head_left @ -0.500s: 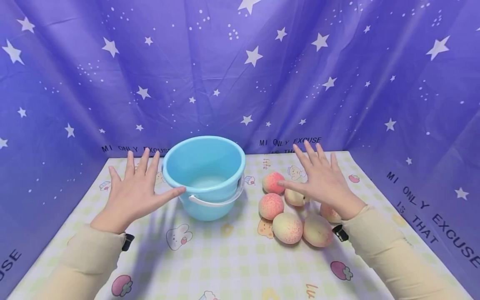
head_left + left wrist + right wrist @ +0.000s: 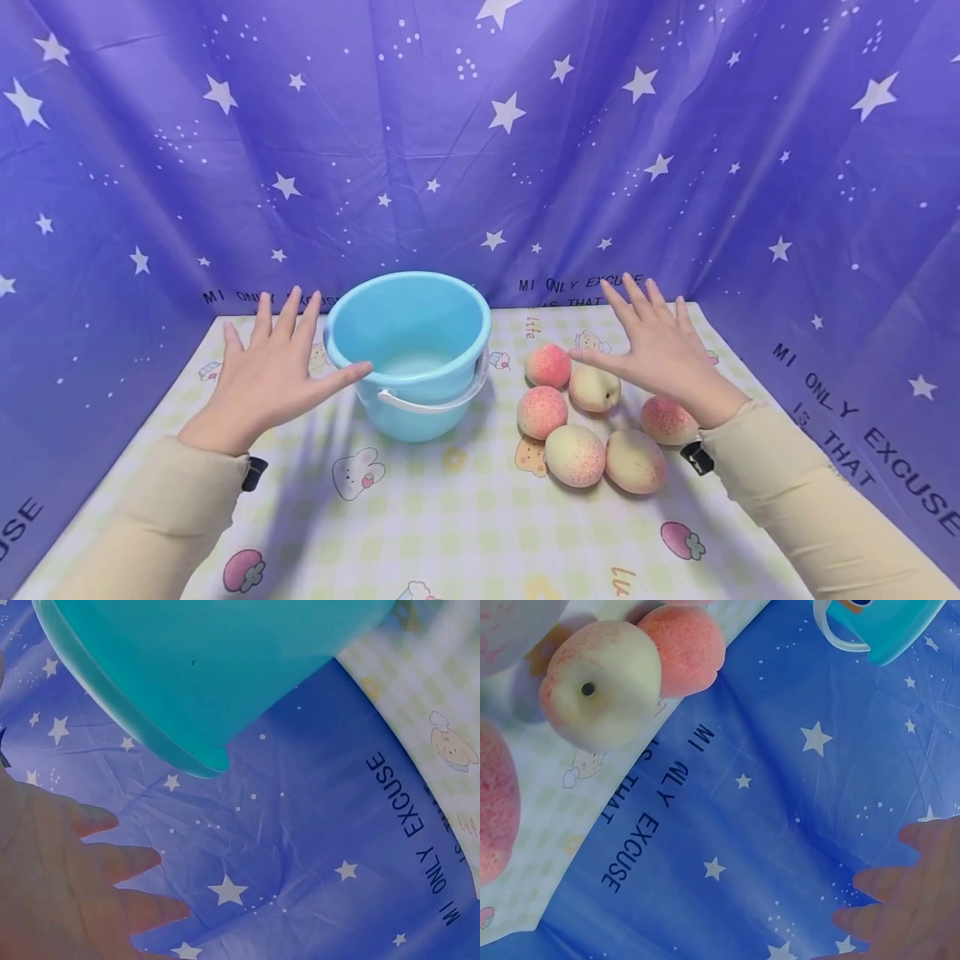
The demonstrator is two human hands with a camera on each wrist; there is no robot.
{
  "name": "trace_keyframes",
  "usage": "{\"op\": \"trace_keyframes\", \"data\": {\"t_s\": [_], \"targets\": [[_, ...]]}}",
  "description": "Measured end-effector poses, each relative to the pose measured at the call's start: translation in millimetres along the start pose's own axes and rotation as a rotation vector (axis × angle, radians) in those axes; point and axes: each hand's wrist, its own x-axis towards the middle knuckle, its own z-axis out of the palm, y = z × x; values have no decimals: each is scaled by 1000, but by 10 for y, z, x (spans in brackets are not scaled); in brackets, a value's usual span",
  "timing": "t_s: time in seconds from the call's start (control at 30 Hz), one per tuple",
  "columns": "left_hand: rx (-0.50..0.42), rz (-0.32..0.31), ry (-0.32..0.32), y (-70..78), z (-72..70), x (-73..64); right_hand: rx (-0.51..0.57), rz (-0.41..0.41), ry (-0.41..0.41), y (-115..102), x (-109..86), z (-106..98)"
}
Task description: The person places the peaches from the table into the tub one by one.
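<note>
A light blue bucket (image 2: 420,408) stands upright on the table, its white handle (image 2: 435,407) hanging down at the front. Beside its left side my left hand (image 2: 270,375) is held up with fingers spread, the thumb tip overlapping the rim in the head view; whether it touches I cannot tell. My right hand (image 2: 667,354) is raised over the right side with spread fingers, holding nothing. Below and left of it lie several peaches, among them a pink one (image 2: 547,365), a pale one (image 2: 574,456) and a reddish one (image 2: 667,419) near the right wrist.
A checked tablecloth (image 2: 465,533) with cartoon prints covers the table. Purple curtains (image 2: 420,150) with white stars hang behind and at both sides. Dark straps (image 2: 697,457) show at both cuffs.
My right hand has shifted right and slightly up, uncovering more of the peaches beneath it. The left hand has risen slightly. Bucket and peaches stay where they were.
</note>
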Motion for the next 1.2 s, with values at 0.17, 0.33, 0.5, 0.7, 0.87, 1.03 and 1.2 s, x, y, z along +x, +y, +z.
{"op": "trace_keyframes", "data": {"t_s": [0.17, 0.33, 0.5, 0.7, 0.87, 1.03, 1.2], "targets": [[-27, -3, -18, 4, -23, 25, 40, 23, 1, 59, 0, -9], [-65, -5, -24, 2, -22, 59, 51, 36, 4, 114, -13, 2], [-103, -10, 25, -28, -2, 102, 65, 58, -4, 166, -24, 6], [-142, -27, 40, -72, 22, 141, 86, 73, -7, 228, -48, 23], [-180, -43, 10, -88, 35, 174, 81, 82, 0, 284, -85, 38], [-229, -82, -45, -91, 63, 227, 94, 80, 24, 355, -133, 90], [-274, -107, -88, -77, 89, 288, 106, 81, 47, 459, -172, 175]]}}
